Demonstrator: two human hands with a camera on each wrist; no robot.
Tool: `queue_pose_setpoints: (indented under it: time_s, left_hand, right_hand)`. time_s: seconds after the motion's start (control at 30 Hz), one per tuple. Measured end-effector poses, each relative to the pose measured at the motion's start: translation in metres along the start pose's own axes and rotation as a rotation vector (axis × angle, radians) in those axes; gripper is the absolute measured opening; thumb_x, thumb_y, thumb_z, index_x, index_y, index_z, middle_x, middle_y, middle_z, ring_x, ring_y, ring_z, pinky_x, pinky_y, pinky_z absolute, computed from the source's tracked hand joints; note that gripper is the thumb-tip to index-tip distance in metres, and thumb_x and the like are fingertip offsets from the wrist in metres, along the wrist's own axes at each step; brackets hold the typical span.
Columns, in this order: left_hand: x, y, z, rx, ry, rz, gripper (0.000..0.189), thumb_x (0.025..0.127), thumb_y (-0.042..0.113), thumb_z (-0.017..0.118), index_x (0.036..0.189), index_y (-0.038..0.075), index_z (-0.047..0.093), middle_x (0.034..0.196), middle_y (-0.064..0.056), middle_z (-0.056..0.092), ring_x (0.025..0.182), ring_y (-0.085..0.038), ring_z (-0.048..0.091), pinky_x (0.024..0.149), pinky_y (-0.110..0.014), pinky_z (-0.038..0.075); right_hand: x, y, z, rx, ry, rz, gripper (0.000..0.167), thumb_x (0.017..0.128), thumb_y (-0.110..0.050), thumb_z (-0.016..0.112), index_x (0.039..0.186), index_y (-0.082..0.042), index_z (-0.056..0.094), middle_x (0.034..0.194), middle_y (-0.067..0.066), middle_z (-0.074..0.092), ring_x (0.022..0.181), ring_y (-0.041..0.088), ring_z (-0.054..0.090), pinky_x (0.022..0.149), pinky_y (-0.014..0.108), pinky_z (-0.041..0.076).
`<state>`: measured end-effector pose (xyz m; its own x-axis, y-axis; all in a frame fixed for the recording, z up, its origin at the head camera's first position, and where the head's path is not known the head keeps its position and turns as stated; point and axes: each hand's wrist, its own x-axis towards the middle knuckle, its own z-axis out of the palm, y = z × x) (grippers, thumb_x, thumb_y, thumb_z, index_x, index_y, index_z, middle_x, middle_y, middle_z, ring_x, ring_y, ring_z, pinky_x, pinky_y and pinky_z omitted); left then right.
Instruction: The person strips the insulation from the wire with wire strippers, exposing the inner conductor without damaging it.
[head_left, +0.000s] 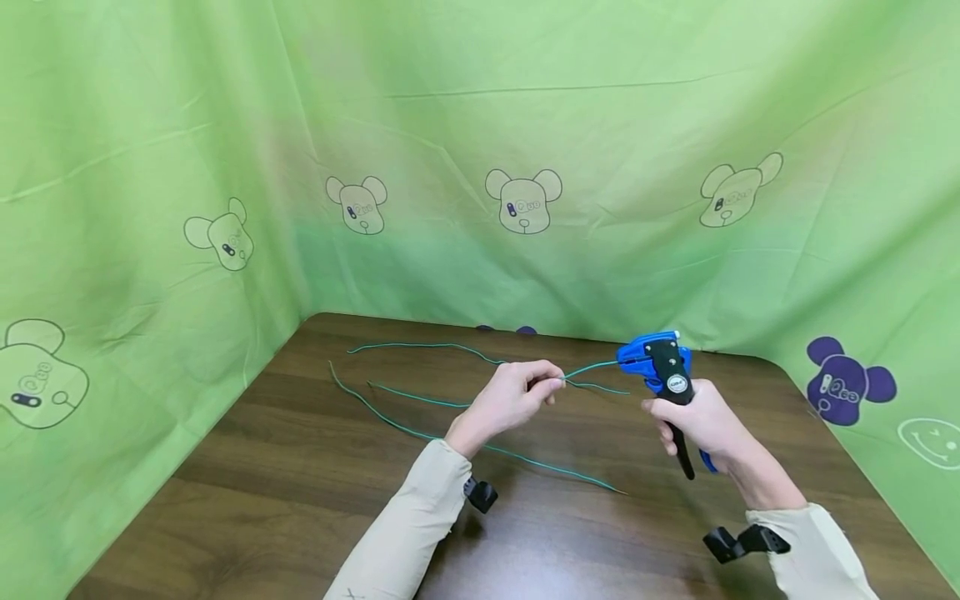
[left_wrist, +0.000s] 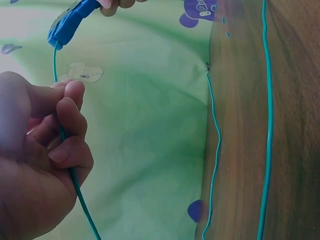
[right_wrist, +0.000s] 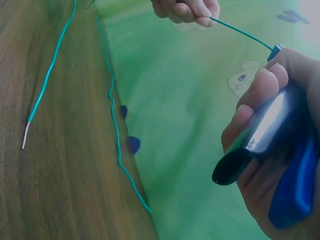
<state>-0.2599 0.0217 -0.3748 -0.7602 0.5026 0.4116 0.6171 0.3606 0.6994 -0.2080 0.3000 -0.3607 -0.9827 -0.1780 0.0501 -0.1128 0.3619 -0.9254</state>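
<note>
My left hand pinches a thin green wire between thumb and fingertips. In the left wrist view the wire's tail runs on past the palm. The other end enters the nose of a blue and black wire stripper, whose jaws hide the tip. My right hand grips the tool's handles, fingers wrapped round the black one. Both hands are raised over the table. Beneath the left forearm lies another green wire, its right end bare metal.
Farther back on the wooden table lies another green wire, partly behind the left hand. Small green bits sit near the table's edge in the left wrist view. A green printed curtain hangs close behind and along both sides.
</note>
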Motion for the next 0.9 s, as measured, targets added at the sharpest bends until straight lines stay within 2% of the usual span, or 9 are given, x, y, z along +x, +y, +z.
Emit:
queue_pose_setpoints:
  time_s: [0.13,0.27,0.53,0.73,0.9]
  left_hand:
    - [0.001,-0.001,0.000,0.009,0.001,-0.001,0.011,0.099,0.023,0.059,0.094,0.021,0.069,0.071,0.007,0.065,0.058,0.002,0.051,0.054,-0.015,0.040]
    - [0.001,-0.001,-0.001,0.003,0.000,-0.007,0.012,0.099,0.023,0.059,0.094,0.021,0.069,0.072,0.005,0.066,0.058,0.002,0.050,0.054,-0.016,0.039]
    - [0.000,-0.002,-0.002,0.002,0.002,-0.007,0.012,0.099,0.023,0.059,0.096,0.020,0.070,0.072,0.006,0.067,0.058,0.002,0.052,0.053,-0.016,0.039]
    - [0.000,-0.007,-0.006,-0.005,0.008,-0.016,0.012,0.099,0.023,0.058,0.096,0.019,0.070,0.073,0.004,0.068,0.061,0.001,0.055,0.055,-0.017,0.041]
    - [-0.001,-0.014,-0.012,-0.004,0.039,-0.055,0.012,0.098,0.020,0.059,0.095,0.019,0.070,0.073,0.001,0.069,0.068,-0.009,0.064,0.057,-0.018,0.043]
  right_hand:
    - [0.001,0.001,-0.003,-0.006,-0.009,-0.019,0.034,0.093,-0.007,0.062,0.060,-0.007,0.054,0.047,-0.005,0.054,0.038,0.016,0.056,0.048,0.041,0.047]
    - [0.000,0.002,-0.006,-0.008,-0.017,-0.025,0.032,0.093,-0.008,0.062,0.062,-0.006,0.055,0.048,-0.006,0.055,0.039,0.016,0.057,0.049,0.041,0.048]
    - [0.000,0.002,-0.008,0.001,-0.040,-0.022,0.030,0.094,-0.009,0.061,0.068,0.004,0.053,0.048,-0.005,0.055,0.039,0.015,0.057,0.048,0.041,0.049]
    - [0.000,0.001,-0.014,0.019,-0.036,-0.015,0.029,0.095,-0.011,0.062,0.067,-0.004,0.057,0.049,-0.006,0.056,0.040,0.015,0.058,0.049,0.040,0.050]
    - [-0.007,-0.001,-0.029,0.022,0.019,-0.032,0.033,0.097,-0.010,0.059,0.064,-0.010,0.055,0.048,-0.006,0.054,0.039,0.015,0.057,0.049,0.038,0.048]
